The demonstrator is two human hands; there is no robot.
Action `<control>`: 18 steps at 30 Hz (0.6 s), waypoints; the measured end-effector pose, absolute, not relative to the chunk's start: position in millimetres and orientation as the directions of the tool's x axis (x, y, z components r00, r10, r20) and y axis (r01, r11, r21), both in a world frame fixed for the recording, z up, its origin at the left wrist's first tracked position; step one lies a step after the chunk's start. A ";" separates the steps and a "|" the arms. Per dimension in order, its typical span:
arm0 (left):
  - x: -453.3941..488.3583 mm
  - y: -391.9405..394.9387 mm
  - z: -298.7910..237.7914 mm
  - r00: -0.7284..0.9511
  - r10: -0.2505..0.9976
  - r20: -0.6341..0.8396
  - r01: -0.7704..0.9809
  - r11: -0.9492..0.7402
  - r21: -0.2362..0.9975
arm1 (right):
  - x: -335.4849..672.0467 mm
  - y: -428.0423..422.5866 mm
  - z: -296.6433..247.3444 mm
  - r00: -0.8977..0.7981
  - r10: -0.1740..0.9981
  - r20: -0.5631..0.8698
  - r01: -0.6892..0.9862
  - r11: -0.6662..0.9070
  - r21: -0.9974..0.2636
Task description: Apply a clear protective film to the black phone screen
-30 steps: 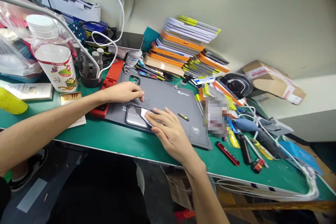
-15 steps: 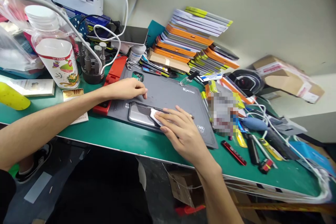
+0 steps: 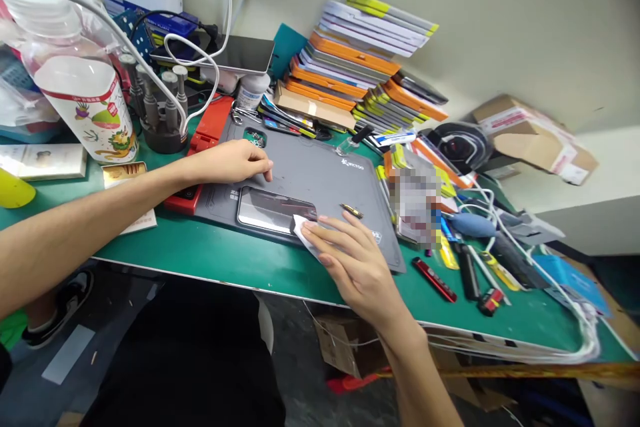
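**Head view: a smartphone on a repair bench.** A smartphone (image 3: 273,209) lies flat and face up on a grey, matte, rubbery work mat (image 3: 320,173). It sits near the mat's front edge, on a green-topped bench (image 3: 225,257).

- **Orientation:** The phone's long axis runs left to right, roughly parallel to the bench edge. Its right end is angled slightly towards the viewer.
- **Shape and surface:** The body is a thin rectangle with rounded corners. Its glossy glass reflects the light.
- **Right hand:** The right hand (image 3: 350,260) reaches in from the lower right with its fingers extended and laid flat, pointing left towards the phone. It grasps nothing. The fingertips press a small, soft white wipe (image 3: 301,228) onto the phone's right-hand near corner, so the phone extends leftward away from them.
- **Left hand:** The left hand (image 3: 230,161) rests on the mat just behind the phone's far long edge. Its fingers are loosely curled, its fingertips are down on the mat, and it holds nothing.
- **Surroundings:** A small brass-coloured part (image 3: 351,211) lies on the mat just right of the phone, beside the right fingertips. A slim red tool (image 3: 434,279) lies on the bare bench to the right. A slanting stack of flat orange and grey boxes (image 3: 360,73) stands behind the mat. A clear plastic bottle (image 3: 85,100) with a printed label stands at far left.
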State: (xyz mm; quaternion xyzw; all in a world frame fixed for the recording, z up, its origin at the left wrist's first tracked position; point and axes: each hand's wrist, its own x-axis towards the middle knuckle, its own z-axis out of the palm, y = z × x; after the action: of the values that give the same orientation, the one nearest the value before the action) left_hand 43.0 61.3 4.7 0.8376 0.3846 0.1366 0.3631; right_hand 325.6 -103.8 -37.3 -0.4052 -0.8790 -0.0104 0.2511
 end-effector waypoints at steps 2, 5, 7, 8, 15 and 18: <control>43.2 60.9 5.1 0.668 0.742 -0.050 0.543 -0.440 0.715 | 322.7 -105.4 -40.8 -0.540 0.705 0.460 0.720 0.670 -0.183; 43.3 61.8 5.5 0.670 0.740 -0.055 0.548 -0.443 0.710 | 294.0 -98.8 -43.5 -0.542 0.696 0.471 0.711 0.679 -0.184; 43.1 63.5 5.6 0.673 0.738 -0.048 0.548 -0.454 0.702 | 270.7 -92.7 -41.9 -0.556 0.682 0.474 0.704 0.690 -0.168; 42.8 64.4 5.5 0.675 0.736 -0.043 0.547 -0.461 0.699 | 261.6 -90.7 -40.4 -0.564 0.680 0.468 0.707 0.691 -0.153; 41.7 65.7 3.7 0.674 0.738 -0.032 0.541 -0.463 0.702 | 293.4 -113.8 -39.2 -0.565 0.713 0.416 0.757 0.649 -0.083; 42.1 63.2 4.0 0.666 0.745 -0.034 0.545 -0.455 0.705 | 315.2 -121.9 -41.2 -0.523 0.736 0.430 0.792 0.606 -0.074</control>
State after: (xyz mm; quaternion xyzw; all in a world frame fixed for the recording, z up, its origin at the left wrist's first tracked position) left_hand 42.1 63.2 4.0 0.8410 0.3834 0.1412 0.3546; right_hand 315.2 -121.9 -41.2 -0.4392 -0.8701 -0.0656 0.2137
